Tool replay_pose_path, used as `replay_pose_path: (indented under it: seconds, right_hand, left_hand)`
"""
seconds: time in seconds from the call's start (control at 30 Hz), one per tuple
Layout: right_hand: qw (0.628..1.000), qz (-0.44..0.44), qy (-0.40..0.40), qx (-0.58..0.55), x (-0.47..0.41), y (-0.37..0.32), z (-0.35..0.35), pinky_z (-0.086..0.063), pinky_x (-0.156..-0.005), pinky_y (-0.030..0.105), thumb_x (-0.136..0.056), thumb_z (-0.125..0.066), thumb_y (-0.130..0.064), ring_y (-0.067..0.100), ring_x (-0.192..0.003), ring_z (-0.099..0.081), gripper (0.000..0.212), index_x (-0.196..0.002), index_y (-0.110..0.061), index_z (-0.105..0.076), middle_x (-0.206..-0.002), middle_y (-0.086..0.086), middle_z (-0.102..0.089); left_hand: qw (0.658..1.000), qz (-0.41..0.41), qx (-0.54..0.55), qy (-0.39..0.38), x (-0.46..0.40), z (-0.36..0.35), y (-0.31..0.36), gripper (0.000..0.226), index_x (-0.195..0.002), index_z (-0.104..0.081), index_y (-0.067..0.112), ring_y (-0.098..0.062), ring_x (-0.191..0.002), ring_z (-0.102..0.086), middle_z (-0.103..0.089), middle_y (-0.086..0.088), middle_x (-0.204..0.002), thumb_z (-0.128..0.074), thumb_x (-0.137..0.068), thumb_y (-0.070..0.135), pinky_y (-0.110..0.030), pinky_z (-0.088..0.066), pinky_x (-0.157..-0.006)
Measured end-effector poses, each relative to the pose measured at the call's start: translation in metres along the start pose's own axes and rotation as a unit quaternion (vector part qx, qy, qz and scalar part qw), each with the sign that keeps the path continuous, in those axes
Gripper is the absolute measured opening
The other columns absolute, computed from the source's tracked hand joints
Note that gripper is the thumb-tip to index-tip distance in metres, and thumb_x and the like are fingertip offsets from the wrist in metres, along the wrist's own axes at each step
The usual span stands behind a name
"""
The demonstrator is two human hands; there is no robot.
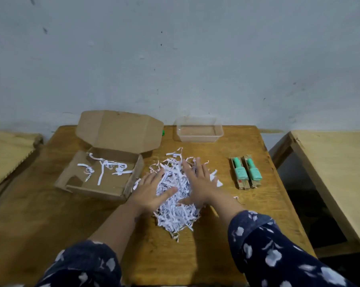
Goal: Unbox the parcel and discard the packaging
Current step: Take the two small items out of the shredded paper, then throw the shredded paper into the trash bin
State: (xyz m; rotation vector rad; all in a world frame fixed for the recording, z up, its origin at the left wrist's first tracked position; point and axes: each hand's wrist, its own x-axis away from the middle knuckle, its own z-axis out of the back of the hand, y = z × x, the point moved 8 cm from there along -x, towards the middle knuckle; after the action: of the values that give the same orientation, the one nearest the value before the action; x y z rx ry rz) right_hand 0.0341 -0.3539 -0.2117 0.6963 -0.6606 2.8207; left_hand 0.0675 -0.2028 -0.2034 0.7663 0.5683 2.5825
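Gathering stage: both hands lie on the heap of shredded paper filling [176,200] in the middle of the wooden surface [195,255], judged to be collecting it for disposal.
Left grip: left hand [152,193] is spread flat, fingers straight, palm pressing the left flank of the heap; it closes on nothing.
Right grip: right hand [197,183] is likewise spread, fingers straight, resting on the right flank and top of the heap; nothing is pinched.
Parcel: cardboard box [104,177] sits on the surface left of the heap, lid folded back, touching or just beside the outer strips.
Done: the box is opened and largely emptied; most filling lies outside it on the surface.
Contents: two green items in card sleeves [246,172] lie side by side to the right, well apart from the heap; their exact kind cannot be told.
Left in box: a few loose paper strips [104,168] remain on the box floor.
Container: clear plastic tub [198,129] stands at the far edge, apparently holding nothing; whether it serves for the waste cannot be told.
Remaining: by judgement, the heap, the stray strips and the box itself are yet to be discarded; no bin is in view.
Sleeves: dark patterned sleeves [278,255] cover both forearms near the camera.
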Motion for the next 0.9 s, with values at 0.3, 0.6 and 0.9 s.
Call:
replay_pose_path:
  seconds: [0.3, 0.6, 0.9]
  right_hand:
    - [0.994, 0.059, 0.051, 0.074, -0.008, -0.028, 0.017, -0.035, -0.108, 0.046, -0.080, -0.071, -0.030, 0.031, -0.139, -0.026, 0.073, -0.144, -0.027, -0.035, -0.155, 0.002, -0.027]
    - [0.963, -0.010, 0.163, -0.216, 0.065, -0.009, 0.051, -0.053, -0.057, 0.020, -0.079, -0.071, -0.013, 0.006, -0.068, -0.063, 0.041, -0.117, -0.025, -0.059, -0.098, -0.005, -0.068]
    - [0.900, -0.155, 0.323, -0.250, 0.203, 0.049, 0.058, -0.047, -0.070, 0.020, -0.076, -0.075, -0.019, 0.017, -0.093, -0.065, 0.056, -0.129, -0.019, -0.057, -0.115, 0.003, -0.068]
  left_hand:
    - [0.990, -0.057, -0.083, 0.096, 0.013, -0.011, 0.001, 0.111, -0.154, -0.001, 0.026, -0.023, -0.142, -0.020, -0.022, -0.001, -0.156, -0.071, -0.074, 0.059, -0.037, -0.021, -0.114]
    - [0.980, -0.134, 0.103, 0.105, 0.023, 0.015, 0.048, 0.098, -0.150, -0.025, 0.030, -0.016, -0.133, -0.042, -0.039, 0.007, -0.149, -0.081, -0.072, 0.012, -0.037, -0.040, -0.108]
    - [0.943, -0.322, 0.081, 0.013, 0.071, -0.010, 0.156, 0.092, -0.146, -0.034, 0.023, -0.019, -0.125, -0.046, -0.048, -0.003, -0.139, -0.080, -0.068, 0.008, -0.021, -0.034, -0.094]
